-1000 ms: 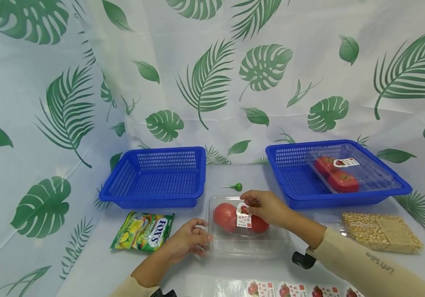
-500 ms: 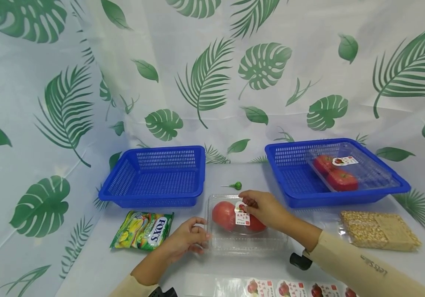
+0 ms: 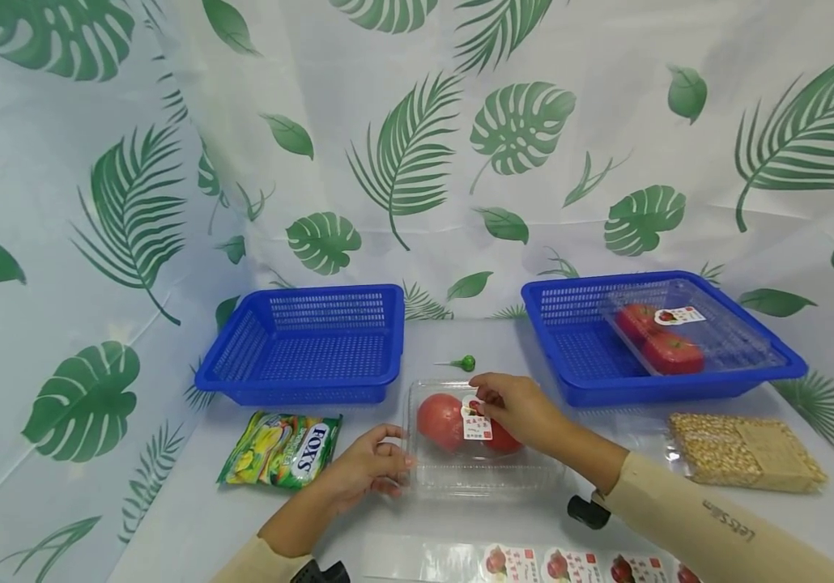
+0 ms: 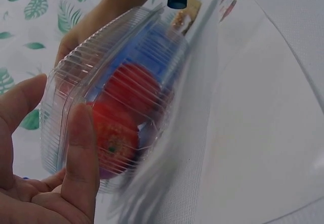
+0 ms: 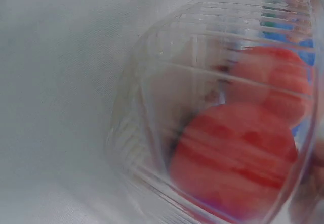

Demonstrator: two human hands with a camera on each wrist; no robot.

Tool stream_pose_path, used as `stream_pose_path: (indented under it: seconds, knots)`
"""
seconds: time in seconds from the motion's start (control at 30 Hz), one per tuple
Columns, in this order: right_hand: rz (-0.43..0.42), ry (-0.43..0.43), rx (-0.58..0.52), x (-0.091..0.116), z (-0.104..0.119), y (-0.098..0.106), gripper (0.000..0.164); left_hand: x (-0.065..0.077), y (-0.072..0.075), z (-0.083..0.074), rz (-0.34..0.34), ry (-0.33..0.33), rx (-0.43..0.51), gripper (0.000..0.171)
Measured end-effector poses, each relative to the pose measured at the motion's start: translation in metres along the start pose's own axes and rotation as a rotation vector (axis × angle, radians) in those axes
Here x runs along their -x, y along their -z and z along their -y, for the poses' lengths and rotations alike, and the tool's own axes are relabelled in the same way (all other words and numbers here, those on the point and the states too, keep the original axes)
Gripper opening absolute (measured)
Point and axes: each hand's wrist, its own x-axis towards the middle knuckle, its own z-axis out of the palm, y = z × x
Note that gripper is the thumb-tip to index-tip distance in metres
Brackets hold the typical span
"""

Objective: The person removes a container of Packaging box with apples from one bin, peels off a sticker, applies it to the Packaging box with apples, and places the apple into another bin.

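A clear plastic clamshell box (image 3: 486, 478) with red apples (image 3: 440, 421) inside sits on the table in front of me. Over its lid, my right hand (image 3: 522, 409) pinches the upper edge of a white fruit sticker (image 3: 477, 425) between thumb and fingers. Whether the sticker's lower part touches the lid I cannot tell. My left hand (image 3: 369, 470) steadies the box's left side, fingers loosely bent and thumb against the plastic. The left wrist view has the thumb (image 4: 81, 138) beside the clear wall and the apples (image 4: 116, 138) behind it. Through the box the right wrist view shows blurred apples (image 5: 238, 158).
Two blue baskets (image 3: 300, 393) stand behind; the right-hand basket (image 3: 570, 389) holds another labelled box of apples (image 3: 672, 356). A Fox's candy bag (image 3: 282, 453) lies left, a pack of corn kernels (image 3: 745, 453) right. A green lollipop (image 3: 466, 363) and a sticker strip (image 3: 570, 564) lie nearby.
My right hand and the sticker have shifted very slightly left, and the sticker's tilt has changed a little. The left hand stays at the box's side.
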Motion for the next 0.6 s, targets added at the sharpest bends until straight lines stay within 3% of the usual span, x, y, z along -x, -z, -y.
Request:
stream_pose_path:
  seconds: [0.2, 0.4, 0.6]
  knots:
    - [-0.040, 0.051, 0.048, 0.000, -0.001, -0.001, 0.035, 0.000, 0.000, -0.001, 0.004, -0.003, 0.004, 0.061]
    - [-0.089, 0.304, 0.227, 0.000, -0.007, -0.001, 0.020, 0.000, -0.001, -0.001, 0.014, 0.000, 0.012, 0.059]
    - [-0.049, 0.458, 0.255, 0.002, -0.011, 0.001, 0.025, 0.001, 0.000, -0.001, 0.013, 0.003, 0.019, 0.059]
